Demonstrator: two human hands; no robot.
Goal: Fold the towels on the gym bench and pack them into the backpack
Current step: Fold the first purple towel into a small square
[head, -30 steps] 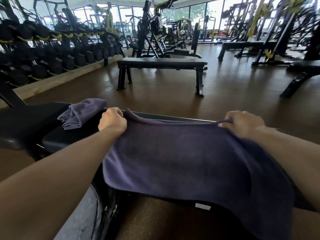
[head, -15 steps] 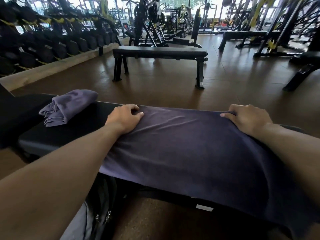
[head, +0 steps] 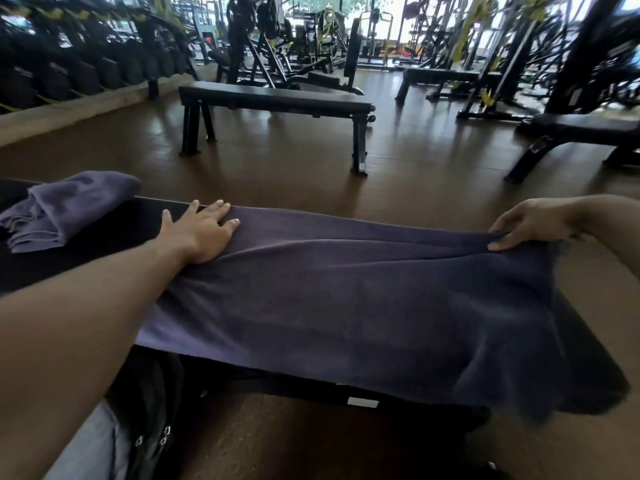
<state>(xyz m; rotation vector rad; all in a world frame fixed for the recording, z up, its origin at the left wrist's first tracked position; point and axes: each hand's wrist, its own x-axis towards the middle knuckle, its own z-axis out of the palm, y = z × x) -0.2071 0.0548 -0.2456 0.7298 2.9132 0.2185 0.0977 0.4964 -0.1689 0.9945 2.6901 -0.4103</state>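
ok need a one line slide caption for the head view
Left hand flattens a purple towel on the gym bench while the right hand pinches its far corner.

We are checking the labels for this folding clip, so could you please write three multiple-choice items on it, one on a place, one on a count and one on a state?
1. Where does the bunched towel lie?
A. on the bench, to the left of the spread towel
B. on the floor
C. inside the backpack

2. How many purple towels are in view?
A. one
B. two
C. four

3. What is the right hand doing?
A. resting flat on the bench
B. pinching the spread towel's far right edge
C. holding a dumbbell

Answers: 1 A, it sits on the black pad beyond the left hand. 2 B, one bunched, one spread. 3 B, thumb and fingers close on the cloth.
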